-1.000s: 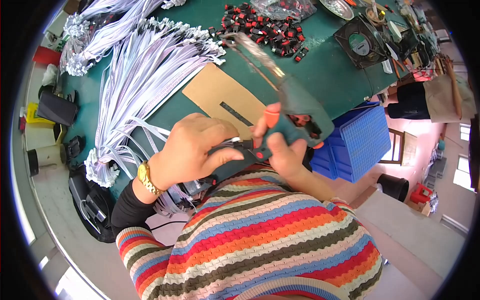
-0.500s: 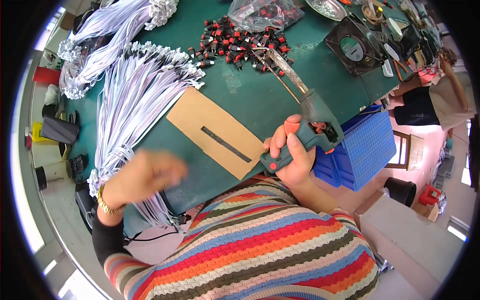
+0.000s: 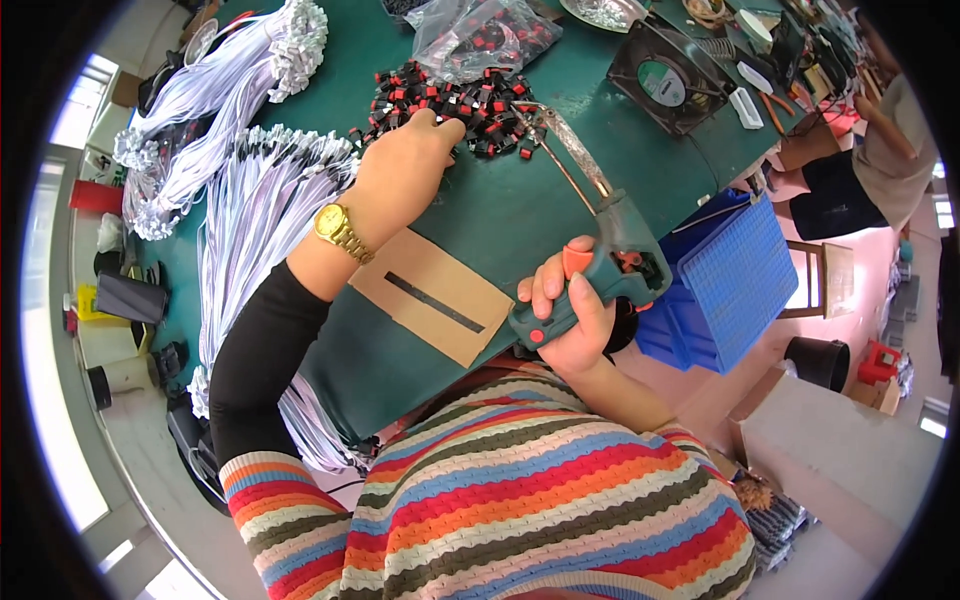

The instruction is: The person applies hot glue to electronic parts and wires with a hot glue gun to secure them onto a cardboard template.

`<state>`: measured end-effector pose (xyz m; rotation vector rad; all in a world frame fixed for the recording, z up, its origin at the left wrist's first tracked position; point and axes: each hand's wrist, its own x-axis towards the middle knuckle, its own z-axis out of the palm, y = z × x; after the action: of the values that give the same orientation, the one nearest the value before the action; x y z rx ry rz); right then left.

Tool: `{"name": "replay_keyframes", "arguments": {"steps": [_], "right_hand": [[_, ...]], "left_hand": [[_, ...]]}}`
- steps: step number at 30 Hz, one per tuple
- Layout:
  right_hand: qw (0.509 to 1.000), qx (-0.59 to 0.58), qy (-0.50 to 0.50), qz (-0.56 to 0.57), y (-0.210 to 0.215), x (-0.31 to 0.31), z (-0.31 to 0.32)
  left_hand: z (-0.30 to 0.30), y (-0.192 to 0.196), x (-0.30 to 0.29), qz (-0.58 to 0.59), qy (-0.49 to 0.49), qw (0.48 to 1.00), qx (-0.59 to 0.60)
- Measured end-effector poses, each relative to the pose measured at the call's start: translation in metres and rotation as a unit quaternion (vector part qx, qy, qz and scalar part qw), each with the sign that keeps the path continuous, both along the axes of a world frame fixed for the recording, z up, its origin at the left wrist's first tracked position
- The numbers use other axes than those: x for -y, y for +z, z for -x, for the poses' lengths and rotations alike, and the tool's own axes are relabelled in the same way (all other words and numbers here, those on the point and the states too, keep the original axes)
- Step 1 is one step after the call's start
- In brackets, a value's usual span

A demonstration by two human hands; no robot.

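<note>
My right hand (image 3: 570, 312) is wrapped round the handle of a green soldering gun (image 3: 632, 245) with an orange trigger. Its worn metal tip and a thin feed tube point up and away over the table. Far out at the pile of small red-and-black rocker switches (image 3: 490, 112), my left hand (image 3: 408, 165) has its fingers curled downward. The back of that hand hides the fingertips, and what they pinch does not show. Between my arms lies a brown cardboard piece (image 3: 420, 265) with a dark slot.
Bundles of white wires (image 3: 255, 215) with connectors spread along the left. A clear plastic bag (image 3: 485, 40) of switches lies behind the pile. A black fan (image 3: 670, 80) stands at the back right. Blue crates (image 3: 735, 285) sit by the table's right edge; another person (image 3: 870, 170) stands beyond.
My left hand has swung forward from beside the wire bundle, over the cardboard, to the switch pile. My right hand keeps its hold on the soldering gun. The whole view has shifted slightly.
</note>
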<state>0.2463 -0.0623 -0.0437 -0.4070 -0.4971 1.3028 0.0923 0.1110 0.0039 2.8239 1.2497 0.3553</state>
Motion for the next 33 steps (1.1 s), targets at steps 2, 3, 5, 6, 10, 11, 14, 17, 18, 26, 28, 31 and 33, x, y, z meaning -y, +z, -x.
{"name": "replay_keyframes", "arguments": {"steps": [2, 3, 5, 6, 10, 11, 14, 17, 18, 26, 28, 31, 33], "right_hand": [[1.000, 0.002, 0.005, -0.001, 0.000, 0.001, -0.001], [1.000, 0.010, 0.006, -0.003, 0.000, 0.001, -0.001], [1.000, 0.018, 0.013, -0.007, 0.000, 0.001, -0.001], [1.000, 0.021, 0.009, -0.010, -0.001, 0.001, -0.001], [1.000, 0.018, 0.005, -0.016, -0.002, 0.004, 0.000], [1.000, 0.018, 0.004, -0.016, -0.001, 0.004, 0.000], [1.000, 0.014, 0.005, -0.017, -0.002, 0.004, 0.001], [1.000, 0.018, 0.003, -0.011, -0.004, 0.004, 0.000], [1.000, 0.019, 0.002, -0.012, -0.004, 0.003, -0.002], [0.997, 0.082, 0.003, 0.007, 0.002, 0.002, 0.005], [0.995, 0.097, 0.015, 0.028, 0.005, 0.003, 0.012], [0.992, 0.116, 0.033, 0.048, 0.008, 0.006, 0.024], [0.990, 0.132, 0.037, 0.032, 0.004, 0.008, 0.029]], "left_hand": [[-0.003, 0.002, 0.000, 0.013, 0.002, 1.000, 0.018], [-0.005, 0.003, 0.000, 0.026, 0.006, 0.999, 0.036], [-0.013, 0.002, 0.003, 0.021, 0.032, 0.999, 0.037], [-0.017, 0.001, 0.003, 0.018, 0.055, 0.998, 0.039], [-0.014, -0.007, 0.003, 0.013, 0.029, 0.999, 0.040], [-0.012, -0.008, 0.004, 0.013, 0.028, 0.999, 0.039], [-0.002, -0.004, 0.010, 0.019, 0.036, 0.997, 0.059], [0.007, 0.010, 0.030, 0.043, 0.022, 0.977, 0.210], [0.011, 0.016, 0.041, 0.051, 0.022, 0.976, 0.210], [0.079, 0.006, 0.112, 0.257, 0.128, 0.903, 0.320], [0.084, 0.006, 0.116, 0.264, 0.136, 0.906, 0.303], [0.084, 0.005, 0.118, 0.245, 0.122, 0.917, 0.291], [0.081, 0.007, 0.117, 0.228, 0.101, 0.940, 0.232]]}}
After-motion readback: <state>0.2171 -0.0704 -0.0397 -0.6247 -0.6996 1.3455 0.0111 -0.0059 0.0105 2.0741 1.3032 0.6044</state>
